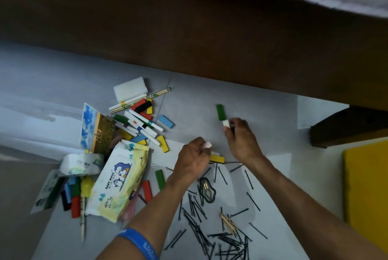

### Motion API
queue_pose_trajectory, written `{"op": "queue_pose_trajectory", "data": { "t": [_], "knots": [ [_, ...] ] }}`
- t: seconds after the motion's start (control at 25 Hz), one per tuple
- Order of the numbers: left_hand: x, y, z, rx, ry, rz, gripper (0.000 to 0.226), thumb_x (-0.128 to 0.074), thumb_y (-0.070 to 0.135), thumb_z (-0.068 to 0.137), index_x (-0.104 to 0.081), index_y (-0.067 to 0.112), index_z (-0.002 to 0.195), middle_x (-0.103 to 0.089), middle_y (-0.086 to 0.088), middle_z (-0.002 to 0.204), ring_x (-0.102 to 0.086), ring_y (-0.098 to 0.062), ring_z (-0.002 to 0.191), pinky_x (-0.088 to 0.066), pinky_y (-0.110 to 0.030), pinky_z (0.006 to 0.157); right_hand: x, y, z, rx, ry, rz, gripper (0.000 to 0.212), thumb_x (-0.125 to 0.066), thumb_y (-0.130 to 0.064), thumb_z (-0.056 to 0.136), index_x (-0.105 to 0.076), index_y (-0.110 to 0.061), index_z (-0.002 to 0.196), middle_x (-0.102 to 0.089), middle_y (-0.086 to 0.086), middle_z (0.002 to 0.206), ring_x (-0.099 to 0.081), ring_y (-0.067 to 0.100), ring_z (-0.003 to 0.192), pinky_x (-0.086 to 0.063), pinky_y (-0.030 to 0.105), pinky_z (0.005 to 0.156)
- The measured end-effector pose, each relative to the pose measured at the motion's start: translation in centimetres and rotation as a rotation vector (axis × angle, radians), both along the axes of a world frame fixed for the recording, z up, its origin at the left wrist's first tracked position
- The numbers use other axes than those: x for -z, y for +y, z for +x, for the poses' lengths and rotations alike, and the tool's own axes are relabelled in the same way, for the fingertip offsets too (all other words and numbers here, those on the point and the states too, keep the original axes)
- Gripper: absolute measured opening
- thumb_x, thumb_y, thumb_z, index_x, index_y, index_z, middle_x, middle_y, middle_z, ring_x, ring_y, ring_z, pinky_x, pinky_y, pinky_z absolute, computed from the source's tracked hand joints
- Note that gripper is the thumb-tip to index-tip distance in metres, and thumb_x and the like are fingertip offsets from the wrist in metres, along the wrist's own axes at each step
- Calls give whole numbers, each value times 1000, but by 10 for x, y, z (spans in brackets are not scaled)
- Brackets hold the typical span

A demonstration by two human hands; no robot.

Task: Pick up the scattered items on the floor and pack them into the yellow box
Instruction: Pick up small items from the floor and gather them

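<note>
The yellow box [367, 192] lies at the right edge of the floor. My left hand [194, 161] is closed around a small white block [207, 145] at its fingertips, just above a yellow block [217, 158] on the floor. My right hand [241, 140] pinches another white block [226, 123], which touches the near end of a green block [220, 112] lying on the floor. Scattered to the left are coloured blocks [165, 121], white markers [142, 124] and a baby wipes pack [119, 182]. Several black hairpins [197, 217] lie under my forearms.
A dark wooden bed frame [189, 28] runs across the back, its leg [346, 127] beside the box. Also on the floor are a white sponge [130, 89], chopsticks [147, 97], a tape roll [81, 163], a picture card [96, 129], toothpicks [228, 222] and a green hair clip [207, 191].
</note>
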State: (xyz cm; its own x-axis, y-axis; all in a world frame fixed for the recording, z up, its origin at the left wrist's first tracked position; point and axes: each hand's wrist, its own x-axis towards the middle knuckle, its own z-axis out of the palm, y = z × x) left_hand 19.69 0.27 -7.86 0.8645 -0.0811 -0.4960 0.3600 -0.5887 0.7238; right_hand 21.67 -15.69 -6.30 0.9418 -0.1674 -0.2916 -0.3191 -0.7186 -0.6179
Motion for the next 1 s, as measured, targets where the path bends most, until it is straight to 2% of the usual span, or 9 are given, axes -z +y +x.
{"op": "queue_pose_trajectory", "data": {
  "t": [0.12,0.24,0.4,0.52,0.72,0.76,0.84,0.92,1.0],
  "knots": [
    [1,0,-5,75,-90,109,15,-55,23,89,-59,10,83,-65,-13,77,-63,-31,75,-50,-35,68,7,16,49,-74,-5,-313,39,-44,-28,102,-43,-2,131,-45,22,130,-60,37,100,-49,40,76],
    [7,7,-16,259,-325,345,25,-48,30,96,-60,10,101,-69,-14,88,-65,-33,82,-47,-37,69,20,27,60,-122,108,-551,49,-38,-28,104,-30,3,142,-38,26,143,-60,35,110,-51,40,84],
    [7,3,-25,460,-442,489,34,-40,31,101,-48,11,127,-67,-11,95,-66,-31,79,-44,-34,61,22,26,36,-173,109,-585,41,-37,-22,103,-35,4,135,-52,20,127,-63,33,102,-51,37,79],
    [9,-8,-33,668,-491,586,37,-50,25,99,-46,11,133,-67,-12,91,-67,-31,69,-42,-32,51,15,8,-4,16,182,-77,33,-43,-29,101,-47,-1,119,-58,18,112,-59,35,98,-46,38,80],
    [12,-16,-38,823,-484,651,41,-29,39,104,-38,11,133,-61,-13,102,-64,-34,77,-34,-33,55,-9,-12,-81,539,180,688,21,-50,-25,100,-54,-10,85,-57,10,72,-54,22,62,-43,35,54],
    [8,-17,-39,727,-472,584,40,-29,39,104,-43,10,127,-63,-12,98,-64,-33,77,-35,-33,55,-20,-15,-89,625,163,877,21,-51,-23,99,-54,-11,82,-58,10,68,-53,20,57,-41,32,49],
    [-12,-27,-42,385,-327,242,35,-33,40,103,-54,13,101,-64,-9,80,-63,-28,71,-39,-33,56,-47,-21,-97,709,158,1203,18,-54,-22,98,-55,-13,82,-59,8,67,-56,17,55,-41,28,46],
    [-45,-48,-50,68,-81,-164,36,-39,43,99,-54,21,74,-57,-1,63,-54,-16,56,-38,-30,53,-73,-27,-103,717,125,1402,17,-54,-24,95,-58,-13,83,-59,8,73,-57,18,59,-42,28,45],
    [-77,-75,-61,-185,116,-494,34,-44,46,89,-58,26,65,-54,2,57,-45,-13,45,-34,-24,44,-100,-30,-115,709,45,1484,24,-51,-26,91,-64,-13,77,-61,8,75,-56,20,60,-40,26,45]
  ]
}}
